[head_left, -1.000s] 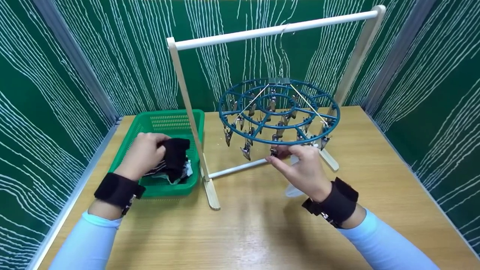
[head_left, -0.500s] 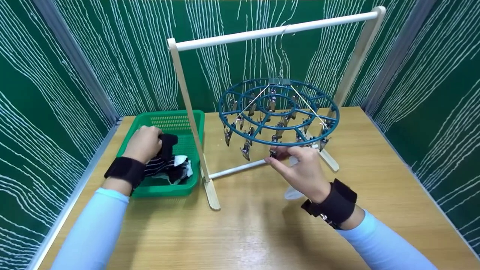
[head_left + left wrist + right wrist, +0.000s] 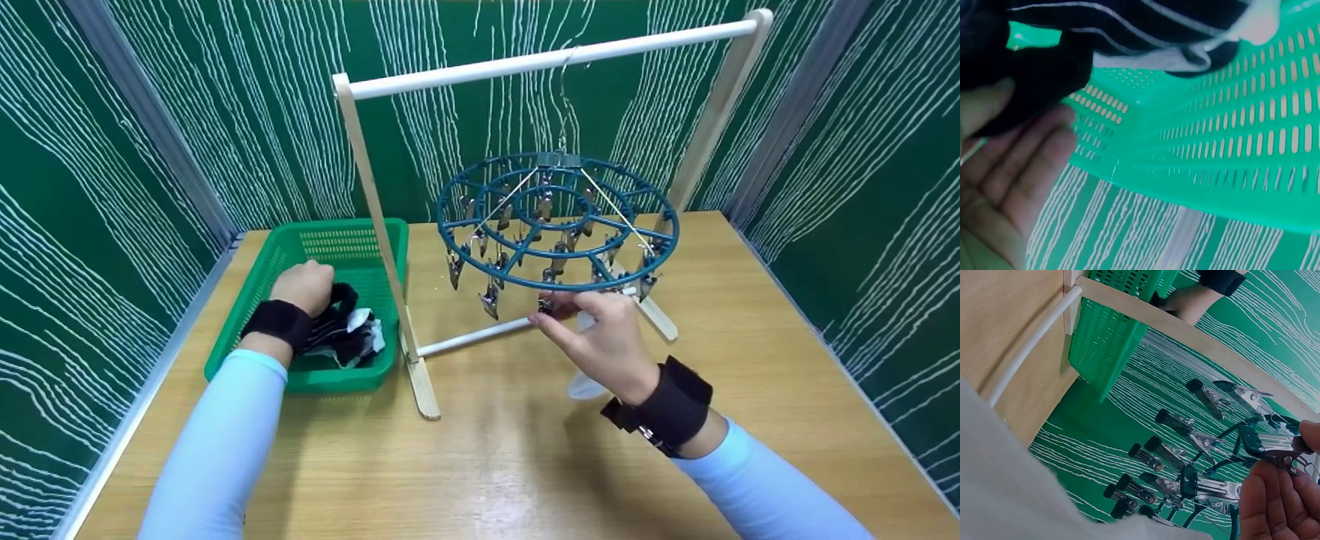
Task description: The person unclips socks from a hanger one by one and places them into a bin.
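Observation:
My left hand [image 3: 304, 289] is over the green basket [image 3: 217, 352]. It pinches a black sock [image 3: 1044, 79] between thumb and fingers, as the left wrist view shows; from the head most of the sock is hidden by the hand. Under it lies a pile of black, striped and white clothing [image 3: 349, 337]. My right hand [image 3: 607, 337] pinches a metal clip [image 3: 1275, 441] at the front rim of the round blue-green clip hanger [image 3: 559, 286]. Behind that hand, a white cloth-like item [image 3: 586, 386] hangs down, mostly hidden; it blurs across the right wrist view.
The hanger hooks onto the white rod [image 3: 480, 71] of a wooden stand [image 3: 364, 172], whose left leg passes in front of the basket's right side. Several other clips [image 3: 489, 300] dangle from the rings. Green walls with white lines enclose the wooden table [image 3: 487, 465].
The black sock, earlier raised in full view above the pile, is now lower and mostly behind my left hand, which has turned and shifted slightly. My right hand stays on the clip.

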The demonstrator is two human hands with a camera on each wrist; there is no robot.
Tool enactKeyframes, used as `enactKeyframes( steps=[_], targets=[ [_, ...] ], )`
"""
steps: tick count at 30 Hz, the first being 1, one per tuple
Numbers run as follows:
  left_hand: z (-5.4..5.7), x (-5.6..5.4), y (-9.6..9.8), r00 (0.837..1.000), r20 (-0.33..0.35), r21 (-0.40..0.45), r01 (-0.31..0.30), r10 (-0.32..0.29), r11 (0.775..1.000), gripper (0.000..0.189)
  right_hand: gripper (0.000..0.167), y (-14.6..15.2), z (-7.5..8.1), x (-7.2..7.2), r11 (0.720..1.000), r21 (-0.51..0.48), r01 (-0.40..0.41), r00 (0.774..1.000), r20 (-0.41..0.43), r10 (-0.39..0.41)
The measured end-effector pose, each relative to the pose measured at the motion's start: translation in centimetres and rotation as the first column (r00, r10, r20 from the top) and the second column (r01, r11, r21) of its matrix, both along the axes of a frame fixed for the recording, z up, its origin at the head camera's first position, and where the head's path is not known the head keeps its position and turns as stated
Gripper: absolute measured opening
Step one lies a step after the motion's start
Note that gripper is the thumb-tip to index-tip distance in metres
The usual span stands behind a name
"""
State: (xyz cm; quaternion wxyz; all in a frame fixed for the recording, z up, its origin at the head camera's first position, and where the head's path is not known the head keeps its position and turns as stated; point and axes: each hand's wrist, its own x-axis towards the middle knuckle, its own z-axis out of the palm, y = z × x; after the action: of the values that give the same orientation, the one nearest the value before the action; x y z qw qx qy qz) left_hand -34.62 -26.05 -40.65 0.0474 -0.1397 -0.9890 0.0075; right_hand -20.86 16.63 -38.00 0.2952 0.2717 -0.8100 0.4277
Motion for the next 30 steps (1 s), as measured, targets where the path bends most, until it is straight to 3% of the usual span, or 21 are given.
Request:
enactKeyframes(
  steps=[8,13,17,22,25,30],
  targets=[
    [-1.5,-0.3,0.6,0.988,0.15,-0.076,0.037,-0.025,0.996,0.011,0.019,0.0,0.0,-0.1,1.0,0.012,0.007,1.0,-0.009,-0.007],
    [-0.9,-0.4,0.1,0.975,0.221,-0.044,0.007,0.003,0.999,0.007,0.017,0.0,-0.1,-0.2,1.0,0.008,-0.005,1.0,0.007,0.005],
    [0.6,-0.3,-0.4,0.963,0.268,0.016,-0.018,0.013,1.0,0.005,0.016,0.0,-0.1,-0.2,1.0,0.001,-0.009,1.0,0.015,0.009],
    [3.6,0.7,-0.3,0.96,0.28,0.131,-0.021,-0.016,0.991,0.035,0.015,0.0,0.2,-0.1,1.0,0.004,-0.005,0.999,0.035,0.005],
    [5.2,1.5,0.1,0.972,0.233,0.197,-0.033,-0.014,0.98,0.043,0.015,0.0,0.3,0.0,1.0,0.008,-0.003,0.999,0.048,0.002],
    [7.3,3.0,0.8,0.996,0.094,0.287,-0.033,0.006,0.957,0.045,0.016,0.2,0.4,0.1,1.0,0.007,0.005,0.999,0.047,-0.005]
  ],
)
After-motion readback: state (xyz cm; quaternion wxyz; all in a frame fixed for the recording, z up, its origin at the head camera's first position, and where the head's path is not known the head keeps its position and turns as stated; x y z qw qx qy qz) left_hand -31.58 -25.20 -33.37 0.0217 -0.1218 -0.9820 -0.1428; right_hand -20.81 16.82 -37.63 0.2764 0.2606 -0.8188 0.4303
